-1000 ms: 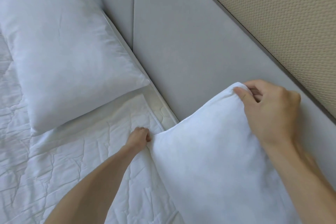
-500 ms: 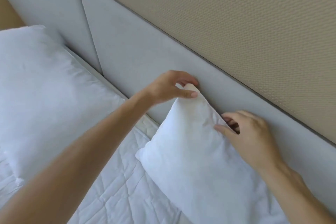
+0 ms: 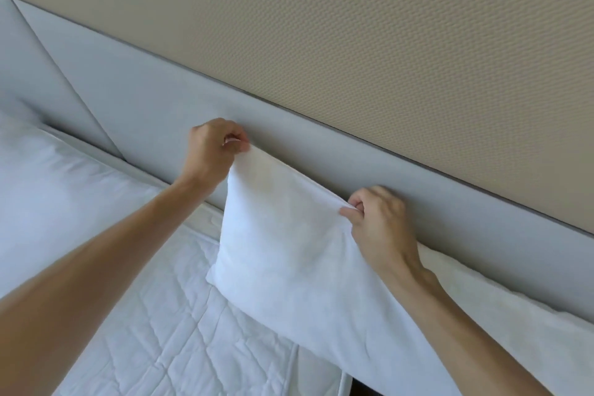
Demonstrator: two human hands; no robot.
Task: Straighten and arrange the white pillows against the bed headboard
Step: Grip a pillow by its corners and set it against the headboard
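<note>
A white pillow (image 3: 289, 254) leans upright against the grey padded headboard (image 3: 154, 96), its lower edge on the mattress. My left hand (image 3: 213, 149) pinches its top left corner close to the headboard. My right hand (image 3: 381, 228) grips the pillow's top edge further right, fingers closed on the fabric. A second white pillow (image 3: 58, 196) lies flat on the bed at the left, its far end out of view.
The quilted white mattress cover (image 3: 167, 331) fills the lower left. A beige textured wall (image 3: 353, 35) rises above the headboard. A vertical seam (image 3: 64, 83) splits the headboard panels at left. A dark gap (image 3: 360, 391) shows at the mattress edge below.
My left hand went from the pillow's lower corner to its top corner, and both hands raised the pillow upright against the headboard. The view swung up and to the right.
</note>
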